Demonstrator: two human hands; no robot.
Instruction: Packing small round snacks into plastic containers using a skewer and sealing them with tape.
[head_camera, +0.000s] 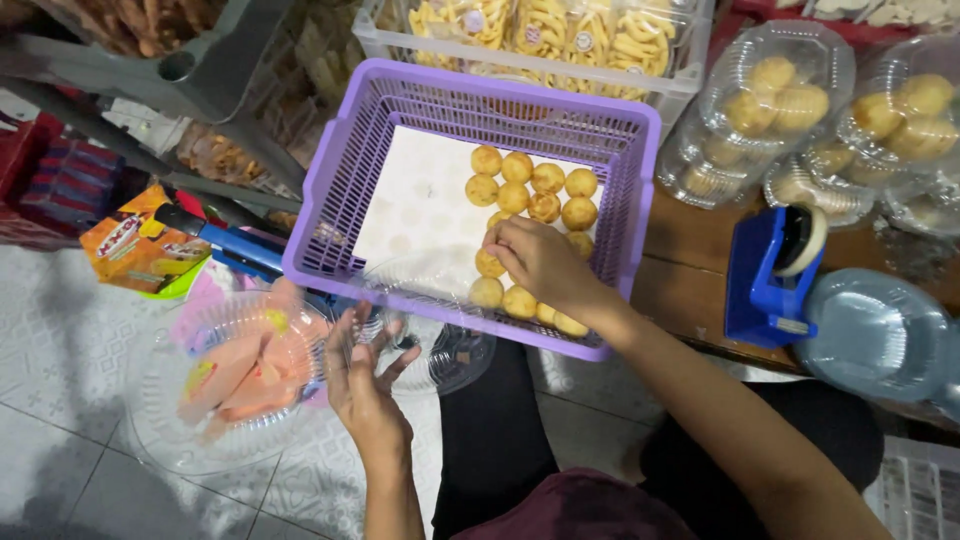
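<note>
**Hands at the purple basket of round pastries**

Head view: The right hand (540, 262) is reaching into the purple basket (340, 190), with its fingers curling down over the round golden pastries (530, 185) lying on the white paper lining (415, 195). The fingertips are resting on one pastry at the near side of the cluster; whether they are actually pinching it I cannot tell, since the back of the hand is hiding the grip. More pastries are lying just beyond the fingertips and under the wrist, along the basket's right wall.

The left hand (362, 375) is holding a clear plastic container (415, 325), opened out into two round halves, below the basket's near rim. Its fingers are spread wide and loosely cupping the clear plastic, the thumb pointing up toward the basket.

To the right of the right hand's fingers, a blue tape dispenser (765, 285) is sitting on the wooden table (690, 260). Beyond it, filled clear containers (775, 95) are stacking up. Past the basket's far rim, bags of yellow snacks (545, 30) are sitting in a clear bin.
</note>
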